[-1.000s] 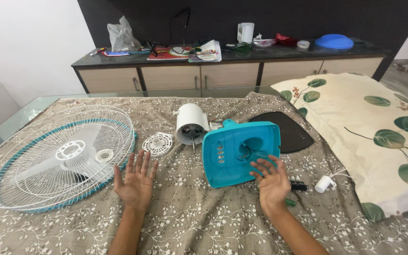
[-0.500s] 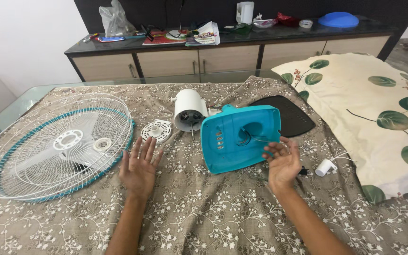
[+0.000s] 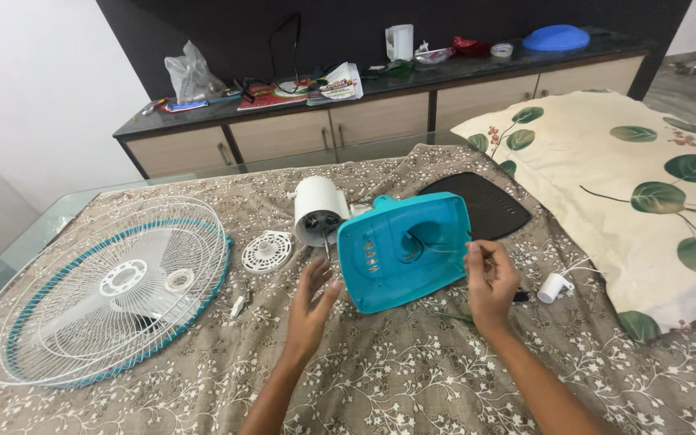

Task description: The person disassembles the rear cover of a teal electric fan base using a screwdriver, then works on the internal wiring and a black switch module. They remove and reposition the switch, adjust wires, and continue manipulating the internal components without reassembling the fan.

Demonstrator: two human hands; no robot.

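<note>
Both hands have risen, open fingers (image 3: 321,272) flanking the teal fan housing (image 3: 404,250).

A crumpled clear plastic bag (image 3: 191,74) is sitting at the left end of the dark sideboard top (image 3: 477,68) against the back wall, standing upright and knotted at the top. Just right of it, flat printed papers and booklets (image 3: 271,95) in red, blue and white are lying in a loose pile. A folded white leaflet (image 3: 338,82) with coloured print is leaning beside them near the middle. Farther right, a small red packet (image 3: 469,46) is lying crumpled beside a clear wrapper (image 3: 435,55). No screens or wall signs are showing anywhere.
</note>
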